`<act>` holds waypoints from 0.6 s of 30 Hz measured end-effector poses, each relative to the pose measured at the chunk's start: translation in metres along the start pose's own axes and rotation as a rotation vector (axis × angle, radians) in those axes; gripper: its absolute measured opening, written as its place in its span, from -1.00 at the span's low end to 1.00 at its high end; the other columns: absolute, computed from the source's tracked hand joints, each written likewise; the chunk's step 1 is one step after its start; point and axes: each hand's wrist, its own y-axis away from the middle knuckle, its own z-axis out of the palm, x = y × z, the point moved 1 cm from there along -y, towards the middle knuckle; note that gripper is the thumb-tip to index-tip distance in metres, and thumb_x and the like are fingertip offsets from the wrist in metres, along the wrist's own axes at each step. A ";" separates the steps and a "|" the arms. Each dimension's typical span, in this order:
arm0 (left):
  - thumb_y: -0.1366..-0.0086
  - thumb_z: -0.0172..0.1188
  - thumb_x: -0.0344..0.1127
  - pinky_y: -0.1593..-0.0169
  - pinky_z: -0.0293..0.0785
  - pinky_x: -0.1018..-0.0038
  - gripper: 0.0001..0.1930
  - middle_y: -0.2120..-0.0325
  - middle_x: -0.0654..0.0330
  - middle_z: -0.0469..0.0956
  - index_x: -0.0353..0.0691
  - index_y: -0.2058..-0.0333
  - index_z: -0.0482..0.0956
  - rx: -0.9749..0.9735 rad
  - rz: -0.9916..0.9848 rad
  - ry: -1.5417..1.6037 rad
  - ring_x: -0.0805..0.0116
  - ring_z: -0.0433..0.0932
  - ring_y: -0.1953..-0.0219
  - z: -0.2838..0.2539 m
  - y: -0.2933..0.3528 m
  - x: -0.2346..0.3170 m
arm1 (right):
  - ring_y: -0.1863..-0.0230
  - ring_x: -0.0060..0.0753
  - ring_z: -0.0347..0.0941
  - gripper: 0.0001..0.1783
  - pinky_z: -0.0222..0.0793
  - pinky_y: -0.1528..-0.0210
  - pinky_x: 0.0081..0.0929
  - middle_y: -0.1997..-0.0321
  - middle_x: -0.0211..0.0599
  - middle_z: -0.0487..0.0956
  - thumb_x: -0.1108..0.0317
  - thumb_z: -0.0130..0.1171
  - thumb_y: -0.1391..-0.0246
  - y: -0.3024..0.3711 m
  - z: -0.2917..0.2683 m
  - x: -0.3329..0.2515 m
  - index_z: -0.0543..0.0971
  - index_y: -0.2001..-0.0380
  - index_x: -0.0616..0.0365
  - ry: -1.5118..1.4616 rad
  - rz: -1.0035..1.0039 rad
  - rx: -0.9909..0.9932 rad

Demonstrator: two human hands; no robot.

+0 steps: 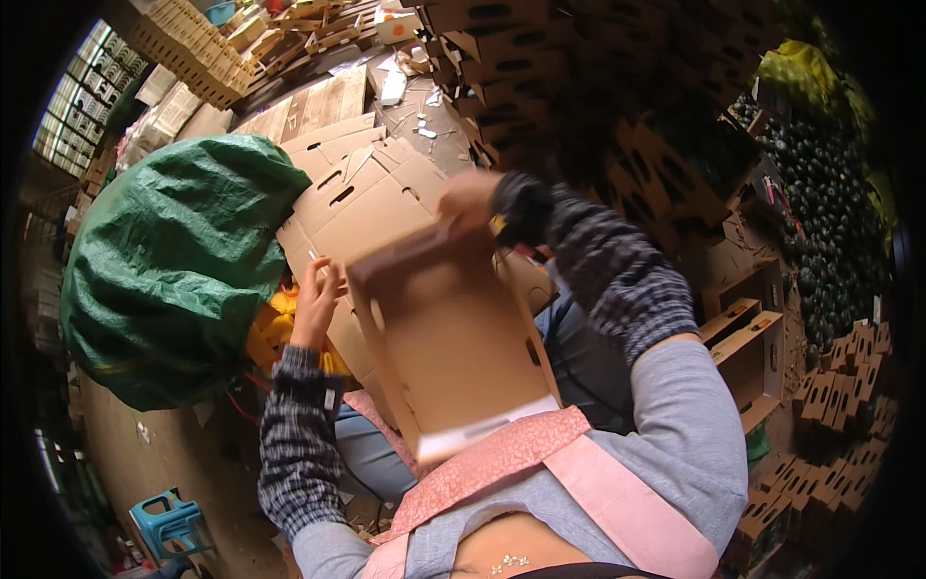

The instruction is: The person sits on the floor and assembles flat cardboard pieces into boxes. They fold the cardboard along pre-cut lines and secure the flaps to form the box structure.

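An open cardboard box [453, 338] stands tilted in front of my body, its near white-edged side against my pink apron [482, 449]. My right hand [468, 205], smeared by motion, is closed on the box's far wall. Beside the box's far left corner my left hand [318, 294] is raised, its fingers apart and slightly bent, holding nothing I can see. Under and beyond the box lie flat, creased cardboard blanks [371, 198] with handle slots.
A bulky green tarp bundle [183, 270] stands at the left, with orange-yellow material [282, 314] beside it. Stacked cartons [540, 77] rise at the far right. Open boxes [748, 347] stand right of me, before a heap of dark round fruit [830, 193]. A blue stool [171, 524] is lower left.
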 end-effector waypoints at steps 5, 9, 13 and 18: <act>-0.16 0.23 0.05 -0.11 0.33 0.19 -0.19 0.03 -0.34 0.39 -0.50 -0.16 0.18 -0.180 -0.009 -0.969 -0.17 0.39 -0.06 -0.014 0.066 -0.024 | 0.31 -0.53 0.52 -0.75 0.44 0.23 -0.51 0.38 -0.36 0.63 0.42 0.25 0.00 0.122 -0.127 0.054 0.60 0.19 0.14 -0.180 0.472 0.448; -0.10 0.29 0.00 0.03 0.44 0.21 -0.15 0.13 -0.31 0.46 -0.60 -0.12 0.15 -0.118 0.051 -0.932 -0.15 0.49 0.08 -0.005 0.080 -0.035 | 0.20 -0.50 0.51 -0.55 0.42 0.17 -0.49 -0.02 -0.20 0.51 0.36 0.19 -0.04 0.256 -0.185 0.050 0.45 -0.05 0.10 0.181 0.775 0.865; -0.05 0.36 -0.17 0.11 0.49 0.27 -0.19 0.18 -0.16 0.54 -0.47 -0.14 0.13 0.049 -0.012 -0.470 -0.05 0.57 0.15 0.002 0.066 -0.041 | 0.50 -0.58 0.43 -0.61 0.38 0.40 -0.52 0.25 -0.30 0.54 0.38 0.00 -0.08 0.395 -0.161 0.043 0.47 -0.01 0.07 0.326 0.916 1.065; 0.00 0.41 -0.32 0.07 0.48 0.36 -0.32 0.16 -0.04 0.51 -0.36 0.00 0.17 0.117 -0.080 -0.144 0.20 0.55 0.13 0.010 0.058 -0.063 | 0.63 -0.47 0.45 -0.66 0.42 0.61 -0.41 0.54 -0.29 0.55 0.15 0.01 -0.14 0.445 -0.122 0.028 0.59 0.30 0.21 -0.473 1.754 0.806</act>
